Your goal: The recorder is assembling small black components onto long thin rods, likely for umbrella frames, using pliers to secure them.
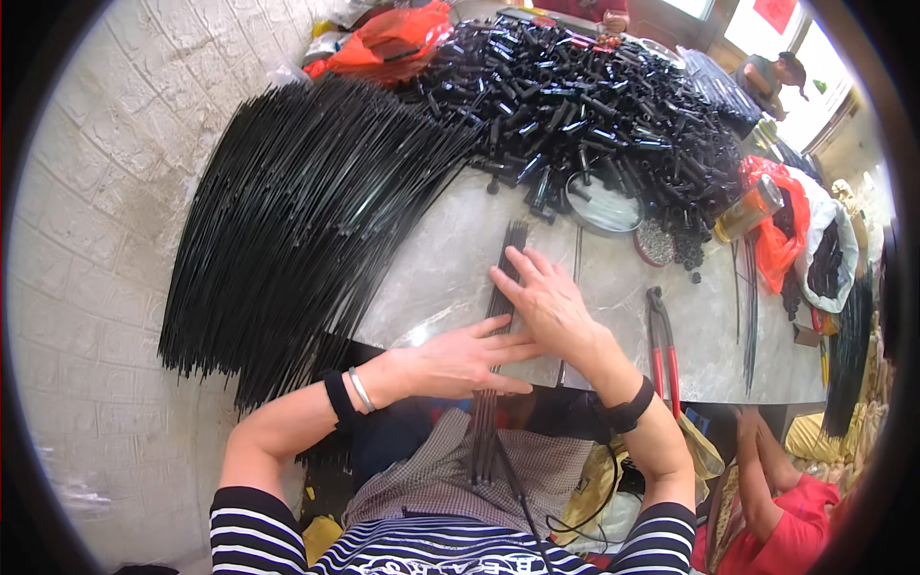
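Black thin rods [498,316] lie bunched on the grey worktop [431,259], long axis running straight away from the person and overhanging the near edge. The right hand [548,305] presses flat on them, fingers spread; the left hand [460,359], fingers together and extended, rests nearer across the bundle.

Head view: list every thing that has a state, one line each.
left hand: flat, pressing the small rod bundle
right hand: flat, on the same bundle
small rod bundle: lying straight, overhanging the table edge
long black rods: fanned across the table
red-handled cutters: lying shut
round dish: uncovered
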The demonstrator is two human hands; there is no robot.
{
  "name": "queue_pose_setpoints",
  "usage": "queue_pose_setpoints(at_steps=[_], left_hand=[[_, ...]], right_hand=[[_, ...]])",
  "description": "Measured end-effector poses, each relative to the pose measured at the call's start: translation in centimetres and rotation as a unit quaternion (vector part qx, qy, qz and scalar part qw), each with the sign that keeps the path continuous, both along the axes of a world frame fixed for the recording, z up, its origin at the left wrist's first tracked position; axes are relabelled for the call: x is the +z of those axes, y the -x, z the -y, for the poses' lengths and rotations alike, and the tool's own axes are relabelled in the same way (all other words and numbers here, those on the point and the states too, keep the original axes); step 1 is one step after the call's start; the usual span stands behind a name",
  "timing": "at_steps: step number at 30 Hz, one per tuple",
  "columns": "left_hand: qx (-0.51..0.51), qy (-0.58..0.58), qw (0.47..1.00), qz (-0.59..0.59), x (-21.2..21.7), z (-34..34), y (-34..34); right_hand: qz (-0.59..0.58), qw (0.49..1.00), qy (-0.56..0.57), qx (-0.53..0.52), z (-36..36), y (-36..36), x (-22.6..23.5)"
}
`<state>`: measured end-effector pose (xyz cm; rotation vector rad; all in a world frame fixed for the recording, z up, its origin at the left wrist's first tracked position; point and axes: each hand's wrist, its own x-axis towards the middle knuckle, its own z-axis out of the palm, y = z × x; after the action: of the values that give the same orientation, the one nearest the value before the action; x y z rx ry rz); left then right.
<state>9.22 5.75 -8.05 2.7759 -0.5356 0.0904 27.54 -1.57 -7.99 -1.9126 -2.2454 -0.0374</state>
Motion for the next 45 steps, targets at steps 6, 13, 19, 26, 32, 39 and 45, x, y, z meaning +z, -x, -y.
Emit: queue_pose_setpoints(at_steps=[6,13,19,26,32,39,45], left_hand=[[-0.005,-0.005,0.999,0.040,-0.3,1.1,1.5],[0.013,-0.033,0.999,0.030,-0.4,0.6,1.6],[0.010,-0.040,0.999,0.032,-0.4,0.8,1.4],[0.011,-0.043,0.999,0.028,-0.4,0.6,1.4],[0.012,-0.045,0.998,0.032,-0.9,0.6,1.4],[0.008,-0.044,0.999,0.029,-0.9,0.8,1.4],[0.017,-0.038,0.999,0.028,-1.0,0.5,1.6]], right_hand=[[-0.068,0.997,0.026,0.005,2.2,1.8,0.5],[-0.223,0.974,-0.023,-0.021,-1.1,-3.0,1.5],[-0.197,0.948,-0.140,-0.208,-2.2,-11.3,1.9],[-0.118,0.949,-0.111,-0.270,-3.7,-12.6,1.0],[-0.024,0.963,-0.098,-0.249,-4.4,-13.2,0.0],[-0.088,0.954,-0.114,-0.263,-3.0,-13.3,1.7],[-0.105,0.963,-0.164,-0.185,-1.7,-9.7,3.8]])
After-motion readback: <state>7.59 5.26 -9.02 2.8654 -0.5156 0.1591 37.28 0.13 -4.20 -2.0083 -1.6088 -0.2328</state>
